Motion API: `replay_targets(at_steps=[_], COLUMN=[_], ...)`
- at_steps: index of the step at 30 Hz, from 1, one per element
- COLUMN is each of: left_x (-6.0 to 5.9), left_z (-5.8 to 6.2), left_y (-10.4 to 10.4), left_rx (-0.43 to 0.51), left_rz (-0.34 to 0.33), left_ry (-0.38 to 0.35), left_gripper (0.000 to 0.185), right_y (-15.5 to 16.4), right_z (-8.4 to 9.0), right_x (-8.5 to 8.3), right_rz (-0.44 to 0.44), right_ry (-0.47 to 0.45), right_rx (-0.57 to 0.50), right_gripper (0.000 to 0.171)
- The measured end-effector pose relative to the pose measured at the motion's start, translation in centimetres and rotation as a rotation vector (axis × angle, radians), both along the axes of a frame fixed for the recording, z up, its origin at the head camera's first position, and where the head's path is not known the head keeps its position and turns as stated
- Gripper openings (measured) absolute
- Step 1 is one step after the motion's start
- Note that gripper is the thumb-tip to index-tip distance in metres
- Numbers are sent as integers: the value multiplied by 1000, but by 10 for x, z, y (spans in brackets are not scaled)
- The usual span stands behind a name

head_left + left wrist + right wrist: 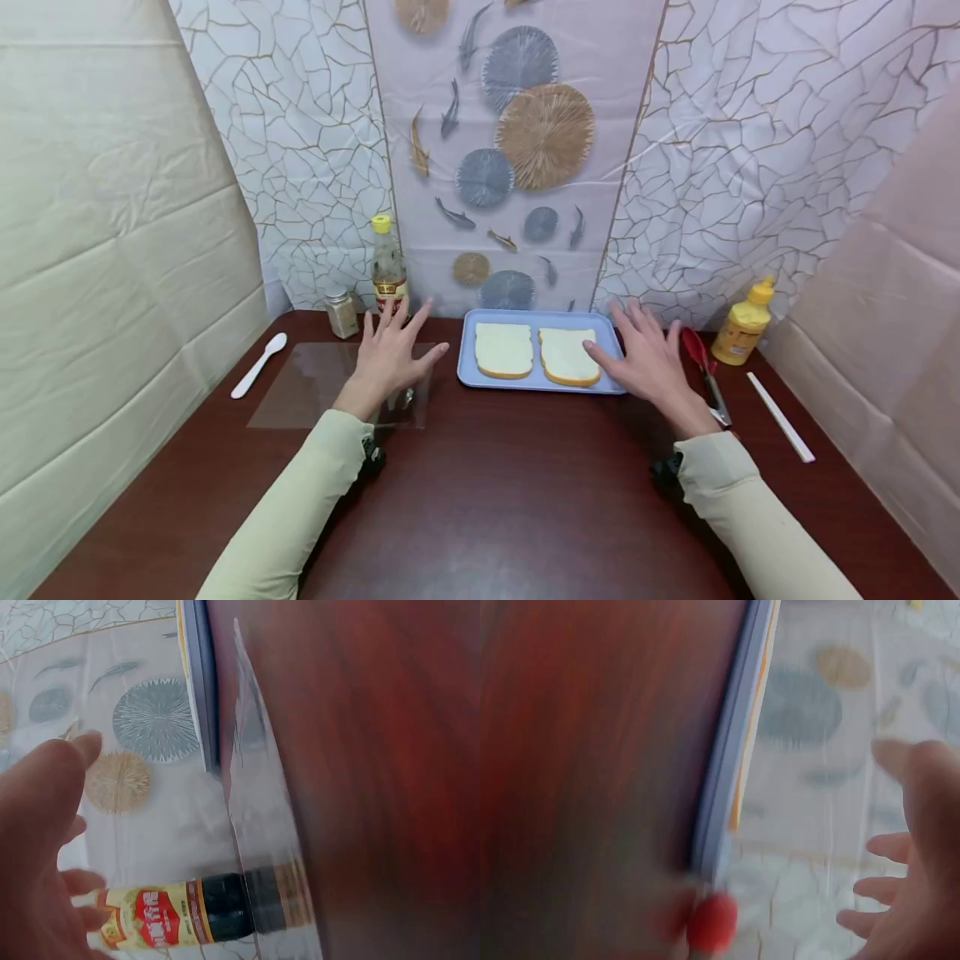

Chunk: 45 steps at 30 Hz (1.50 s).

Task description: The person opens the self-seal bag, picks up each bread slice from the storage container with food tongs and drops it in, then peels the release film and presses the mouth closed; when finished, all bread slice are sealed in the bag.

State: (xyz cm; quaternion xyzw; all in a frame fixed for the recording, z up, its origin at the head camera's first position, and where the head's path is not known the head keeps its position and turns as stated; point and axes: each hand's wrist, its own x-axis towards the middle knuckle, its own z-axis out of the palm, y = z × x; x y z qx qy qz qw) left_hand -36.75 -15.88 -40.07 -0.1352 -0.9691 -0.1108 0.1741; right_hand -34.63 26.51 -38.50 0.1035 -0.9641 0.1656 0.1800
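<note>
Two slices of white bread [536, 352] lie side by side on a light blue tray [467, 373] at the back of a dark wooden table. My left hand [392, 352] hovers with fingers spread over a clear plastic sheet [300, 392], just in front of a dark sauce bottle with a yellow cap [388, 271]. That bottle [195, 911] and the left hand [37, 847] also show in the left wrist view. My right hand [647, 358] is spread open at the tray's right edge, holding nothing. The right wrist view shows the right hand [915, 855] beside the tray [724, 802].
A white plastic spoon [258, 364] lies left of the sheet, with a small spice jar [342, 312] behind. Red-handled tongs [701, 367], a yellow mustard bottle [742, 324] and a white stick [780, 417] sit to the right. Draped walls close in on three sides.
</note>
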Motion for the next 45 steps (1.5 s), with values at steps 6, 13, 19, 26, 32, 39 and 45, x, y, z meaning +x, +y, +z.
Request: replay_targets(at_steps=[6, 13, 19, 26, 32, 39, 45], left_x=[5, 8, 8, 8, 6, 7, 9], left_z=[-2, -14, -20, -20, -16, -10, 2], left_y=[-27, -66, -76, -76, -78, -82, -86], left_rx=[66, 95, 85, 71, 91, 259, 446], left_rz=[-191, -368, -373, -353, -341, -296, -209], left_ry=[-42, -204, -311, -366, -311, -149, -14], left_gripper=[64, 42, 47, 43, 20, 4, 11], right_y=[-56, -151, -211, -230, -230, -230, -229], right_z=[-4, -8, -18, -32, -23, -22, -22], right_x=[-3, -5, -9, -12, -6, -5, -4], right_rz=[281, 612, 734, 770, 767, 759, 767], right_ry=[-22, -127, -334, -526, -559, -541, -522], right_rx=[-189, -301, -141, 88, 78, 95, 56], right_gripper=[62, 47, 47, 64, 59, 56, 52])
